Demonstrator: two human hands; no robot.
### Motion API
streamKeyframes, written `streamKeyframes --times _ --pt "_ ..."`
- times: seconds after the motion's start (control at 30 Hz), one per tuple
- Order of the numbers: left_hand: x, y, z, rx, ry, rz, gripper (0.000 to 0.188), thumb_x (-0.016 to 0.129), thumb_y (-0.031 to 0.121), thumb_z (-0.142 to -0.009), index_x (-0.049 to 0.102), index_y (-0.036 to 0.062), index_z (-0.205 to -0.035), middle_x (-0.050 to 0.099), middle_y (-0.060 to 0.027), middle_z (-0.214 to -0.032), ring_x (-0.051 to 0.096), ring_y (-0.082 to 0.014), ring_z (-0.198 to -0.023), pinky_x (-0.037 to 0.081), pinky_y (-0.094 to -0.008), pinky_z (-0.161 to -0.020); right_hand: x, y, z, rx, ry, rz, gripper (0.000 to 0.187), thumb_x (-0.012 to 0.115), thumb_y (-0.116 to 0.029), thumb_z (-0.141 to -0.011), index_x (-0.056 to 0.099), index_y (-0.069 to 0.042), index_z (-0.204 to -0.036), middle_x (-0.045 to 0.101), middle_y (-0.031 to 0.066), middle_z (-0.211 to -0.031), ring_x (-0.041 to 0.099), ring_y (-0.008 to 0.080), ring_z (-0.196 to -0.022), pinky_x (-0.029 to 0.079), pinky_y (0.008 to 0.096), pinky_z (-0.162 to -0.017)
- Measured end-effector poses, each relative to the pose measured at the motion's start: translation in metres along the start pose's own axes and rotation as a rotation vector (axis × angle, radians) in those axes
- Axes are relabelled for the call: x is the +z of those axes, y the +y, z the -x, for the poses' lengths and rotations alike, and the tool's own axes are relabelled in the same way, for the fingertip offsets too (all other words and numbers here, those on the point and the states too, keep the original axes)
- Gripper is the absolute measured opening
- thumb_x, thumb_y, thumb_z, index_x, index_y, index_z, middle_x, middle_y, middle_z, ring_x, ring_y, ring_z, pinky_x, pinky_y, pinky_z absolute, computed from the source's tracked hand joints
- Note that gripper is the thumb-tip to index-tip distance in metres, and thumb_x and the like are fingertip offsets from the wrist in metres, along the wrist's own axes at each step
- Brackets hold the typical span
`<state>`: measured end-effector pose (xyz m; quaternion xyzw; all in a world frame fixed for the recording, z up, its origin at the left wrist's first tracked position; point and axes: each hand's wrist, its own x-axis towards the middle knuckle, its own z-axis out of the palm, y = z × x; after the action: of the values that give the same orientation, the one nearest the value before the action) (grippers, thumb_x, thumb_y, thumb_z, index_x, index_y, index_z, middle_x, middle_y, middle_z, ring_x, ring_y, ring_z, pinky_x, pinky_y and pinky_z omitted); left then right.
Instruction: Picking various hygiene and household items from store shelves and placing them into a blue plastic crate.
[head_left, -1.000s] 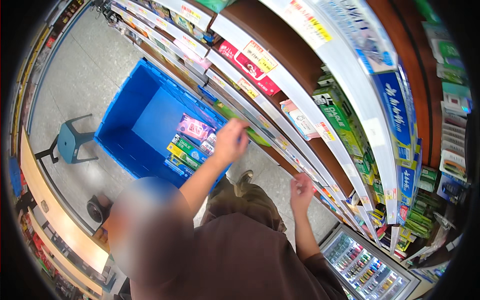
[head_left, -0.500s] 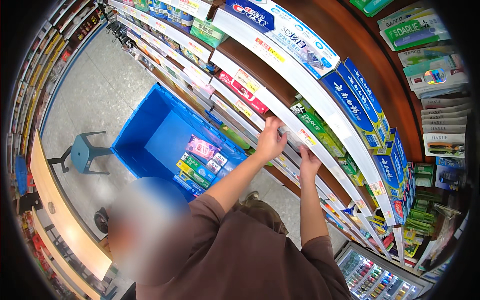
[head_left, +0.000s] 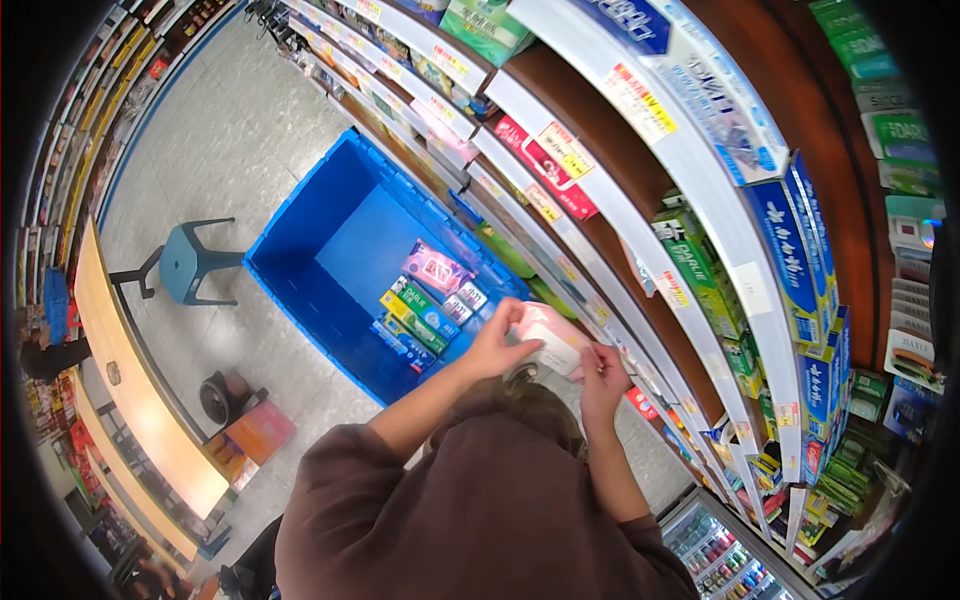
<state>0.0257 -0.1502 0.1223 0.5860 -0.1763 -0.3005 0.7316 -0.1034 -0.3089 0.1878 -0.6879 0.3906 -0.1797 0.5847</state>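
Note:
Between my two hands is a pink and white pack [head_left: 552, 338], held in front of the shelves just right of the blue bin. My left hand [head_left: 500, 345] grips its left end, thumb along the near side. At the other end, my right hand [head_left: 604, 382] pinches its edge or corner with bent fingers. The blue bin [head_left: 330, 215] stands on the floor to the left. Inside lie a pink pack [head_left: 437, 268], green toothpaste-type boxes [head_left: 420, 312] and small white-and-dark packs [head_left: 464, 300], bunched toward its right side.
Tiered shelves with white price rails [head_left: 640, 235] curve along the right, holding green boxes [head_left: 700, 265], blue boxes [head_left: 800, 240] and a red package [head_left: 548, 170]. A blue-grey stool [head_left: 185, 262] and a wooden counter [head_left: 140, 380] stand left. A glass-door cooler [head_left: 725, 560] is at lower right.
Both hands have come down and away from the shelf rail, and the pink and white pack now shows between them. The view has shifted, placing bin and shelves farther right.

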Motion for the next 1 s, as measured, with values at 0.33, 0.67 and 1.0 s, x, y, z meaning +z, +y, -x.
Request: streamKeyframes --times 0.33,0.67,1.0 --pt "-0.207 -0.125 0.014 -0.392 0.482 -0.33 0.054 0.08 0.009 -0.081 0.048 -0.0005 -0.123 0.069 -0.0163 -0.104 0.069 -0.0229 -0.092 0.056 -0.035 -0.079 0.066 0.019 0.029 0.204 -0.54 0.238 0.038 0.075 -0.013 -0.086 0.061 0.0 -0.119 0.067 0.01 -0.105 0.065 0.013 -0.085 0.05 0.0244 -0.067" --pt "-0.253 -0.235 -0.057 -0.619 0.224 -0.857 0.066 0.078 0.032 -0.082 0.046 0.007 -0.134 0.067 -0.0197 -0.117 0.062 -0.0397 -0.113 0.049 -0.0469 -0.096 0.021 0.075 0.06 0.483 -0.47 0.39 0.028 0.072 -0.008 -0.09 0.064 -0.003 -0.116 0.07 0.0032 -0.097 0.064 0.0078 -0.084 0.051 0.0224 -0.073" --pt "-0.221 -0.231 -0.066 -0.84 -0.114 -1.436 0.092 0.066 0.04 -0.087 0.016 0.0082 -0.158 0.04 -0.0118 -0.152 0.04 -0.0303 -0.141 0.023 -0.062 -0.116 0.019 0.077 0.07 0.448 -0.411 0.379 0.027 0.074 -0.008 -0.087 0.066 -0.002 -0.112 0.071 0.0048 -0.094 0.065 0.0091 -0.08 0.051 0.0242 -0.069"
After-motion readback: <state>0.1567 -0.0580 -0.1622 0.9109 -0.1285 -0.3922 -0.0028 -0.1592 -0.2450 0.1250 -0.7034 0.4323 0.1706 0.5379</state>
